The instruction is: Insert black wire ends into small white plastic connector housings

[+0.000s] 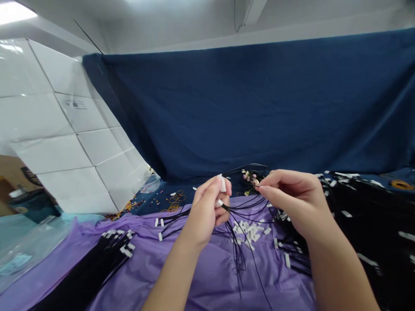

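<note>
Boxes (58, 152) stand left of your left hand (206, 212); tags (249, 230) lie on cloth (212, 273) between it and your right hand (304, 205), lower.

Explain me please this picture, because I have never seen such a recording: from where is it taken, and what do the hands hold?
There is no machine here. One camera on a person's head looks forward and down at their own bare hands. The left hand grips a white piece and black cords that hang down from it. The right hand has thumb and finger pinched together, perhaps on a thin strand; it is too fine to be sure. Below, a purple cloth carries a pile of small white pieces and, at left, a black bundle with white ends. Behind hangs a dark blue cloth.
</note>
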`<state>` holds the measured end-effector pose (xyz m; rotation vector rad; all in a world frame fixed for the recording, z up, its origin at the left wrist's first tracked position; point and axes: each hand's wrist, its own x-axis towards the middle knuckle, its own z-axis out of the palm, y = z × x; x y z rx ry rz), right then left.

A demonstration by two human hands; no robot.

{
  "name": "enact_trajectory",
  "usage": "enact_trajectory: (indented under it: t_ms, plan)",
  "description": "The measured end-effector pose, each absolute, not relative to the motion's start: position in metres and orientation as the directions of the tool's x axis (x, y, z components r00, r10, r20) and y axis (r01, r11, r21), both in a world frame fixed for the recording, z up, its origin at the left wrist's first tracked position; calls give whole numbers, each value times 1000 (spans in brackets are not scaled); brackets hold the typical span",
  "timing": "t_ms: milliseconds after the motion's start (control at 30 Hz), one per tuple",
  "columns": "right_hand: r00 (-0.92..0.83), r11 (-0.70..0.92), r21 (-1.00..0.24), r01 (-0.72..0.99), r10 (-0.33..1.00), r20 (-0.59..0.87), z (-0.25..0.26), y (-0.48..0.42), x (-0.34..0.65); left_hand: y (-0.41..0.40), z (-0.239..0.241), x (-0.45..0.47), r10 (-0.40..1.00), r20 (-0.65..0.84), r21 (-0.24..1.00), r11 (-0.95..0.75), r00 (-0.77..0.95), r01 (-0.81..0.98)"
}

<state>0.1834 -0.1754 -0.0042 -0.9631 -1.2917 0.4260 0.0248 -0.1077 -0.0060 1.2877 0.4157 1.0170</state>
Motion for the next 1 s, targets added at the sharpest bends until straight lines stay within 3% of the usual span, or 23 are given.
enact_trajectory:
  t_ms: [433,667,867,1000]
  plan:
    - [240,564,-771,296,737,632,-5,-175,185,-107,-3,21,769,247,936,-33,590,-349]
    - [89,625,-574,529,632,770,0,-179,189,-107,-1,19,763,215,944,-3,609,-329]
    - [107,590,-498,635,571,814,2,-181,187,-106,-1,17,751,212,959,-37,625,-282]
    - [72,568,-371,735,479,875,3,-181,187,-104,-3,16,737,209,969,-69,642,-237]
